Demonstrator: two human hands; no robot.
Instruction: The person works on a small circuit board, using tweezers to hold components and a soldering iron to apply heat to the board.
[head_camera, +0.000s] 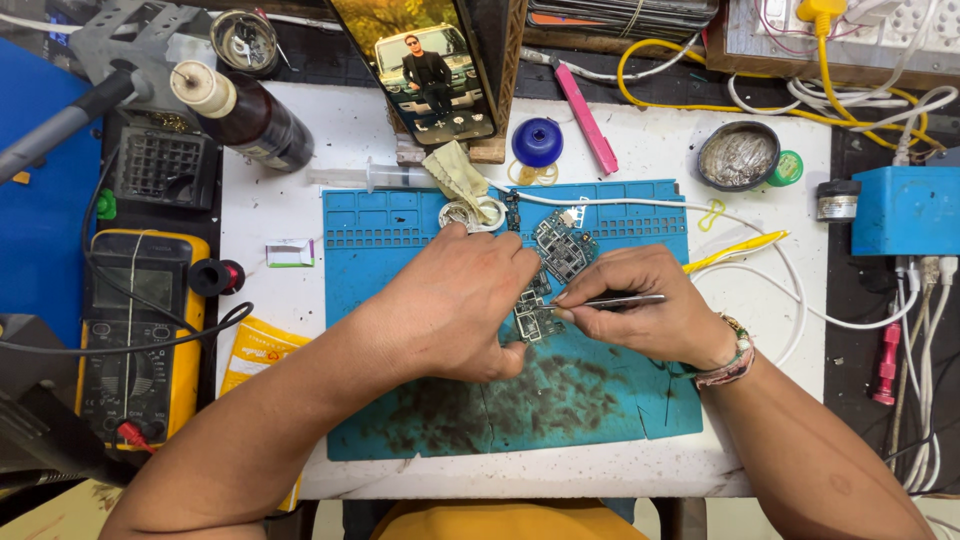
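Lying on the blue work mat (400, 330), near its middle: one small circuit board (530, 312), dark with metal shields; the left hand (455, 305) rests palm-down over its left edge, fingers bent and pressing it flat; a second, larger circuit board (565, 245) sits just beyond, tilted, touching or overlapping the first, which of the two cannot be told.

Right hand (645, 310): fingers pinched together on a pair of metal tweezers (610, 300), held level, tips pointing left and meeting the small board beside the left fingertips; beaded bracelet (735, 355) at the wrist.

Mat: lower half stained dark; raised compartments along its top edge.

Surrounding items on the white table (270, 215): yellow multimeter (140, 330) at far left, black leads trailing over it; dark brown bottle (250, 115) lying at upper left; syringe (375, 177) above the mat; crumpled cloth (458, 175) and a roll of tape (475, 213) at the mat's top edge; blue cap (537, 140); pink tool (587, 115); round tin of metal wool (738, 155); white cable (790, 270) curving along the right side; blue box (905, 210) at far right; phone (430, 70) propped upright behind.
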